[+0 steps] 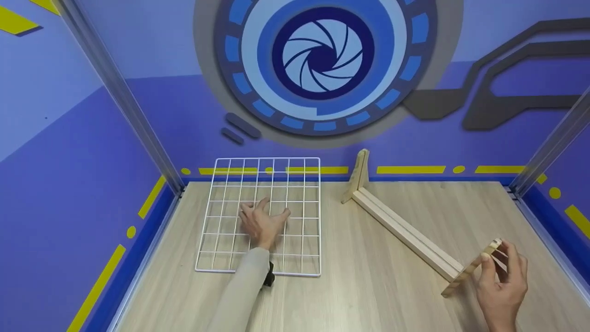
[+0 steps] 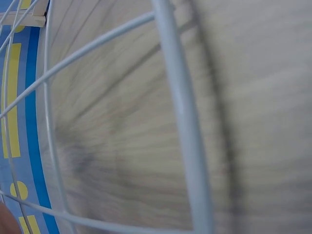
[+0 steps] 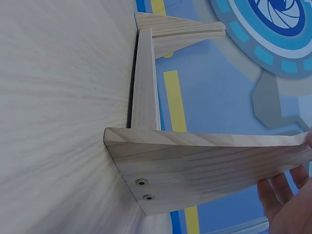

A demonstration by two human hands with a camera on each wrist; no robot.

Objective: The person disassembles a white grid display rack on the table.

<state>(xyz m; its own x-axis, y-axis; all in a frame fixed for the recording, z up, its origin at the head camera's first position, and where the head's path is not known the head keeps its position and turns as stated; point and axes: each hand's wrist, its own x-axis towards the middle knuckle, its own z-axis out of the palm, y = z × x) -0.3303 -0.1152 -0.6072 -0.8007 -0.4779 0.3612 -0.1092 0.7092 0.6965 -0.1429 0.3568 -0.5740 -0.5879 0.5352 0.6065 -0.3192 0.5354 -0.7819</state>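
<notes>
My left hand (image 1: 263, 225) grips a white wire grid panel (image 1: 320, 216) near its middle, fingers spread across the wires. The panel's far edge overlaps the back wall in the head view. In the left wrist view, its thick border wire (image 2: 183, 112) runs close to the camera, with shadows on the tabletop beyond. At the right, my right hand (image 1: 504, 286) pinches the upper end of the near side piece of a wooden stand (image 1: 405, 230). A grooved bar joins the stand's two tapered end pieces. Two bolts (image 3: 142, 182) show on the near end piece (image 3: 204, 161) in the right wrist view.
The wood-grain tabletop (image 1: 350, 286) is bounded by a blue printed back wall (image 1: 396, 143) and side walls. Metal posts (image 1: 124, 97) rise at both back corners. The stand's far end piece (image 1: 360, 173) is close to the back wall.
</notes>
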